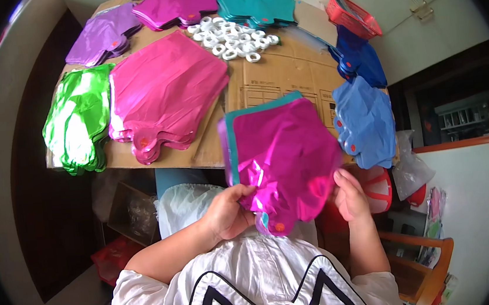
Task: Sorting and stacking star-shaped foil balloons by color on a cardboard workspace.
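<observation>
Both hands, left hand and right hand, grip the magenta foil balloon stack by its edges, apparently mid-collation; adding the next colour likely requires aligned edges.

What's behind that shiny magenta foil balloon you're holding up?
Behind the magenta foil balloon a teal foil sheet shows along its top and left edges, with a purple edge beside it. How many sheets lie stacked there is covered.

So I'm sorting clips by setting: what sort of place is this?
Probably a home workshop for piecework: stacks of foil balloons on a cardboard-covered table, a heap of white rings, and household furniture nearby.
</observation>
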Demonstrator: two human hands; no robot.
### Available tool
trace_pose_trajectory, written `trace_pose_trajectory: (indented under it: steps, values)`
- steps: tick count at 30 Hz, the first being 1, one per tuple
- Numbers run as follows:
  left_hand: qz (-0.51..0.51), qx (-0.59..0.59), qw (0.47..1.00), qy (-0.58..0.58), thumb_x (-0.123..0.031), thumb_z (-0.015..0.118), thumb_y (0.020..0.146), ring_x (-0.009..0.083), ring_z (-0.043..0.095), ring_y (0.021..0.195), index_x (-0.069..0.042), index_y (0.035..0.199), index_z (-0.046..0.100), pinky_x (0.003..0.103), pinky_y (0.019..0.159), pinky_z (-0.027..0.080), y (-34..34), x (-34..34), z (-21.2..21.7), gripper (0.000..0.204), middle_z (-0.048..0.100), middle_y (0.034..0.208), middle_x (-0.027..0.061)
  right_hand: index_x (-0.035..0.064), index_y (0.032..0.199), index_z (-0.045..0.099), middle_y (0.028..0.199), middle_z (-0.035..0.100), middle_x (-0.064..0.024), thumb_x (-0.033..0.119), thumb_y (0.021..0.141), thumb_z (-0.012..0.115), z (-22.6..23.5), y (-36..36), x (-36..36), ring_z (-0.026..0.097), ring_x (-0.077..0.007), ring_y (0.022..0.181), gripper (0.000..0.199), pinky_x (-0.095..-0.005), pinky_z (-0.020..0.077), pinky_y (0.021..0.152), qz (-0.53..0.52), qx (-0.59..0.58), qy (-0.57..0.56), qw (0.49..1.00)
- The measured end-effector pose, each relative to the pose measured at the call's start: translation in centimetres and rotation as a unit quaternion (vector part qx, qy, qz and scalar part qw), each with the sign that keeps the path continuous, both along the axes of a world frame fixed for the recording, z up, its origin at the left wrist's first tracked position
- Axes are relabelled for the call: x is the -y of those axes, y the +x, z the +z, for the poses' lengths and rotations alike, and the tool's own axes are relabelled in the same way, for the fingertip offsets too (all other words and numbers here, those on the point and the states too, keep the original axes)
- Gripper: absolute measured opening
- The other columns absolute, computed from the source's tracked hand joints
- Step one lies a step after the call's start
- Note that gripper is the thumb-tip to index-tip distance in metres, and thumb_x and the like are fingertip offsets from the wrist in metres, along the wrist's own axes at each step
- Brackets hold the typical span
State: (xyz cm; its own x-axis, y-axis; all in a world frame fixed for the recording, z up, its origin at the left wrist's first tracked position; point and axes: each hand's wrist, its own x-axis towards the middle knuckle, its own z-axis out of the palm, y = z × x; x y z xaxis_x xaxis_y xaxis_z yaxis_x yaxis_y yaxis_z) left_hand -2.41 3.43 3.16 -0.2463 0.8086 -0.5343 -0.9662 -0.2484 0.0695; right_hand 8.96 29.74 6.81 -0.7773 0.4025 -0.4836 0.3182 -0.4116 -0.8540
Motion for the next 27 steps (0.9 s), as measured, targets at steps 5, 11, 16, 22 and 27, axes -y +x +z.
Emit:
trace_pose_trajectory:
  steps: [5, 11, 16, 22, 27]
  values:
    - [-0.029, 0.023, 0.997, 0.067, -0.02, 0.05, 0.09, 0.0317, 0.055, 0.121, 0.003, 0.133, 0.045, 0.051, 0.108, 0.038, 0.6, 0.6, -1.6, 0.049, 0.056, 0.131, 0.0176, 0.0013, 0.112, 0.061, 0.112, 0.065, -0.0084, 0.003, 0.086, 0.063, -3.2, -0.3, -0.4, 0.063, -0.022, 0.104, 0.026, -0.0389, 0.0491, 0.094, -0.026, -0.011, -0.13, 0.991]
    - [-0.031, 0.08, 0.967, 0.238, -0.023, 0.064, 0.084, 0.0344, 0.045, 0.131, 0.003, 0.143, 0.033, 0.053, 0.113, 0.03, 2.5, 2.9, -2.8, 0.071, 0.044, 0.143, 0.0199, -0.0015, 0.115, 0.06, 0.111, 0.065, -0.0092, -0.003, 0.082, 0.061, -3.3, -0.6, 3.0, 0.063, -0.0233, 0.104, 0.032, -0.0389, 0.0491, 0.094, -0.075, -0.025, -0.132, 0.988]
    - [-0.122, 0.07, 0.96, 0.242, -0.013, 0.063, 0.088, 0.0317, 0.044, 0.132, 0.003, 0.144, 0.03, 0.049, 0.115, 0.028, 2.5, 3.1, -3.7, 0.067, 0.042, 0.144, 0.0199, -0.0008, 0.102, 0.064, 0.099, 0.067, -0.0091, -0.002, 0.081, 0.064, -3.0, -0.3, 4.0, 0.066, -0.021, 0.092, 0.02, -0.0368, 0.0524, 0.086, -0.104, -0.017, -0.116, 0.988]
    - [-0.146, -0.091, 0.976, 0.131, -0.007, 0.06, 0.091, 0.0289, 0.058, 0.118, 0.004, 0.134, 0.045, 0.044, 0.106, 0.043, 1.6, 2.8, -2.3, 0.047, 0.058, 0.128, 0.0181, 0.0008, 0.102, 0.065, 0.098, 0.068, -0.0081, -0.003, 0.082, 0.064, -2.6, 0.0, 4.3, 0.066, -0.0203, 0.092, 0.021, -0.0371, 0.0523, 0.086, -0.108, -0.028, -0.076, 0.991]
    - [-0.152, 0.022, 0.977, 0.147, -0.013, 0.062, 0.089, 0.0369, 0.056, 0.12, 0.006, 0.138, 0.039, 0.053, 0.107, 0.039, 1.3, 3.7, -2.8, 0.057, 0.056, 0.128, 0.0223, 0.0001, 0.094, 0.066, 0.091, 0.068, -0.0075, -0.003, 0.083, 0.065, -1.5, -1.2, 4.9, 0.067, -0.0181, 0.083, 0.012, -0.0317, 0.0541, 0.075, -0.133, -0.051, -0.08, 0.987]
